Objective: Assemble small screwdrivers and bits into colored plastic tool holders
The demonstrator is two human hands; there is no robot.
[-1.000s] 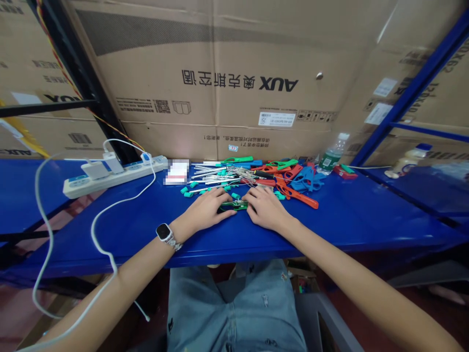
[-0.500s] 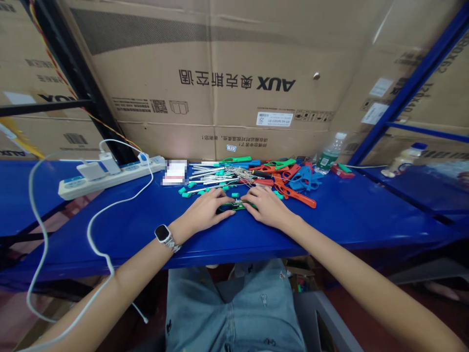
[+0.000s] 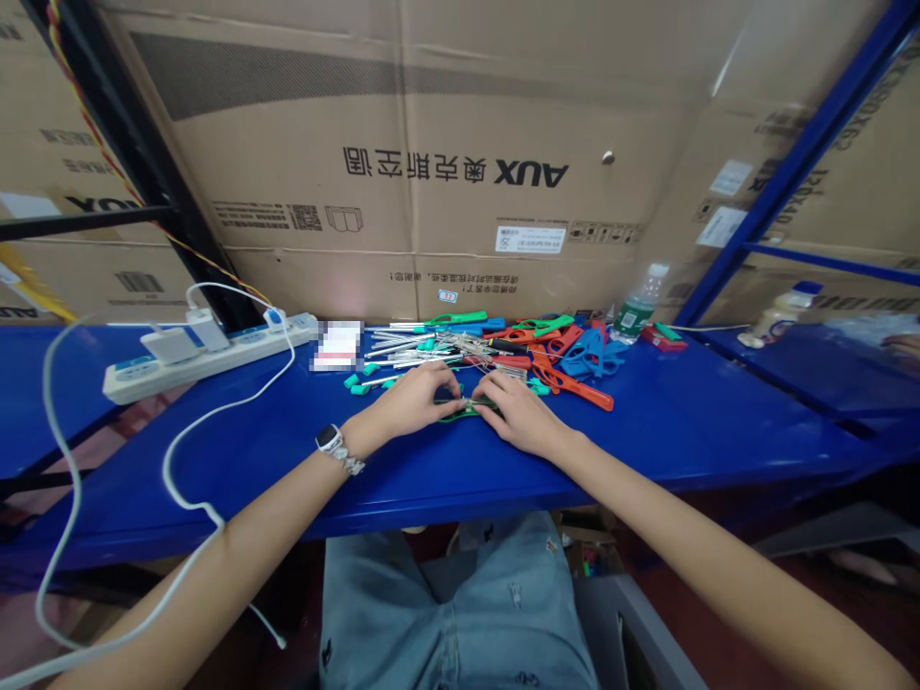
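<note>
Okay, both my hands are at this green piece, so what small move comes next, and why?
I'd probably steady the green piece with your right hand while your left gently checks the small parts at its middle. Both hands' fingertips meet around there, and those parts look too small to tell whether they sit properly.

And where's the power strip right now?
In the head view, the power strip lies at the left of the blue table, its right end beside the white card.
</note>
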